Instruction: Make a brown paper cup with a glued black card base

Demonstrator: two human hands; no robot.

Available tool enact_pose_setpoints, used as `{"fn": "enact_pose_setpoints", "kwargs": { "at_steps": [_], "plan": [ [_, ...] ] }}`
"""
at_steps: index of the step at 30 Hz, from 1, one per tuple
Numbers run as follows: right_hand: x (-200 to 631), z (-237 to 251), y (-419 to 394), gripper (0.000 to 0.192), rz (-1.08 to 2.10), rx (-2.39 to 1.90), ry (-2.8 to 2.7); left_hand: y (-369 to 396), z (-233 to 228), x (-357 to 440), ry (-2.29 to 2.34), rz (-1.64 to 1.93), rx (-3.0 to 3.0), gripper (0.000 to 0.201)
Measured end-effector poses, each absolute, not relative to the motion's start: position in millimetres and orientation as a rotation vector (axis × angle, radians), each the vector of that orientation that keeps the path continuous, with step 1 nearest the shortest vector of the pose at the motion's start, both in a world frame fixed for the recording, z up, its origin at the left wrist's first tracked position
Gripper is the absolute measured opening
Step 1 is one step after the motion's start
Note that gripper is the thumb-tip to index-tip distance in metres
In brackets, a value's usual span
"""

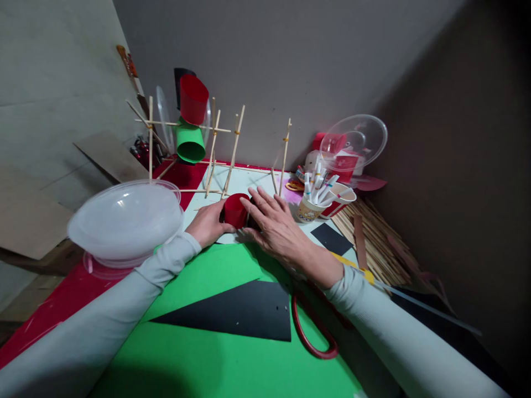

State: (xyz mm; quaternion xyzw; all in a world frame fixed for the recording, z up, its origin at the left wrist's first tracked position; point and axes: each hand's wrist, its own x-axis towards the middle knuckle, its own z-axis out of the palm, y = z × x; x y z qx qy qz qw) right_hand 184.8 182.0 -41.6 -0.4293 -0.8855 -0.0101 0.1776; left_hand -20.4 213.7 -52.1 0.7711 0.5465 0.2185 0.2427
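A red paper tube stands on the pale board ahead of me, with a black paper tube close against its right side, mostly hidden by fingers. My left hand grips the red tube from the left, thumb at its front. Around the black tube curves my right hand, thumb low in front and fingers stretched over the top and back. A green sheet lies nearest me. On it rest a pointed black paper piece and red-handled scissors, partly under my right forearm.
A wooden stick frame stands behind my hands; green and red tubes hang at its left. Plastic lids sit left. At right are a marker cup, a black paper rectangle, loose sticks and a glue gun.
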Motion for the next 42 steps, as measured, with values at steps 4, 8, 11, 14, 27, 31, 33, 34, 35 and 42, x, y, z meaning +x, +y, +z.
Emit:
{"fn": "enact_pose_setpoints", "kwargs": {
  "at_steps": [4, 8, 11, 14, 27, 31, 33, 34, 35, 42],
  "plan": [
    [184, -47, 182, 0.059, -0.043, -1.245, -2.524, 213, -52, -20, 1.476, 0.610, 2.116, 0.043],
    [182, -45, 182, 0.058, -0.024, -1.264, -2.532, 215, -54, -21, 1.442, 0.625, 2.104, 0.044],
    [182, -37, 180, 0.063, -0.009, -1.275, -2.507, 218, -56, -24, 1.402, 0.619, 2.081, 0.045],
    [186, -29, 177, 0.060, -0.003, -1.298, -2.420, 223, -52, -29, 1.345, 0.603, 2.058, 0.045],
    [209, -13, 158, 0.010, 0.223, -1.176, -1.935, 192, 22, -37, 1.215, 0.913, 1.971, 0.058],
    [216, 9, 110, 0.008, 0.347, -1.069, -1.758, 165, 38, -26, 1.071, 1.022, 1.826, 0.057],
    [218, 16, 86, 0.010, 0.461, -1.028, -1.712, 146, 41, -22, 0.985, 0.971, 1.735, 0.062],
    [218, 19, 75, 0.010, 0.555, -1.005, -1.675, 135, 40, -20, 0.946, 0.922, 1.697, 0.063],
    [219, 20, 67, 0.010, 0.654, -0.979, -1.631, 125, 38, -18, 0.905, 0.868, 1.656, 0.064],
    [216, 11, 37, 0.005, 0.860, -0.852, -1.625, 72, 8, -12, 0.755, 0.816, 1.405, 0.067]
  ]
}}
